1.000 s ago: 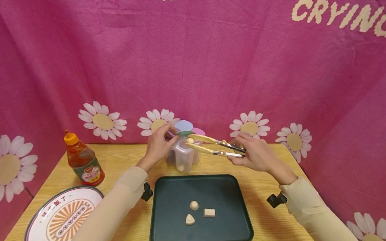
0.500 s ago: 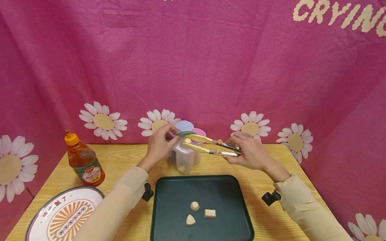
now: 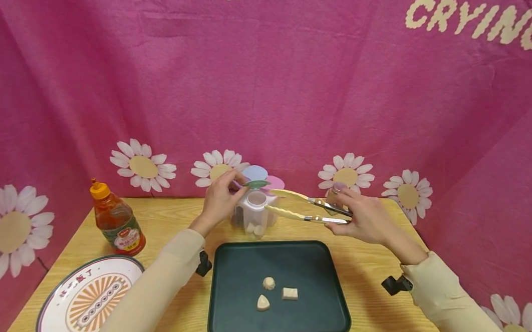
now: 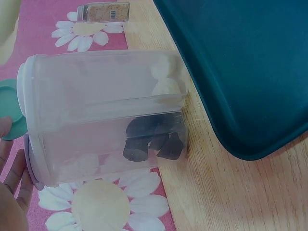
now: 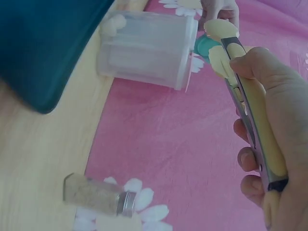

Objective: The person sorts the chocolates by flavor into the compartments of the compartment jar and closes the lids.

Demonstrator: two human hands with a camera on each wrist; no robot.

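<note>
1. Head view: left hand (image 3: pixel 218 201) pinches the small green flip lid (image 3: pixel 256 184) of a clear plastic multi-compartment container (image 3: pixel 252 218), fingers curled on the lid's edge, holding it raised.
2. Right hand (image 3: pixel 363 216) is wrapped round the handles of yellow-tipped metal tongs (image 3: pixel 304 208); the tong tips stand apart, empty, just right of the container's open mouth.
3. Container stands on the light wooden table (image 3: pixel 169 216), just behind the dark green rectangular tray (image 3: pixel 235 268). Left wrist view shows pale pieces in one compartment and dark pieces (image 4: pixel 154 142) in another.
4. Three pale dough-like pieces (image 3: pixel 274 292) lie near the middle of the tray, close together.
5. Amber sauce bottle with orange cap (image 3: pixel 115 221) stands at the table's left; a round patterned plate (image 3: pixel 81 303) lies in front of it.
6. Right wrist view: a small glass spice jar with metal cap (image 5: pixel 98 195) lies on its side by the pink daisy-print backdrop (image 3: pixel 289 84).
</note>
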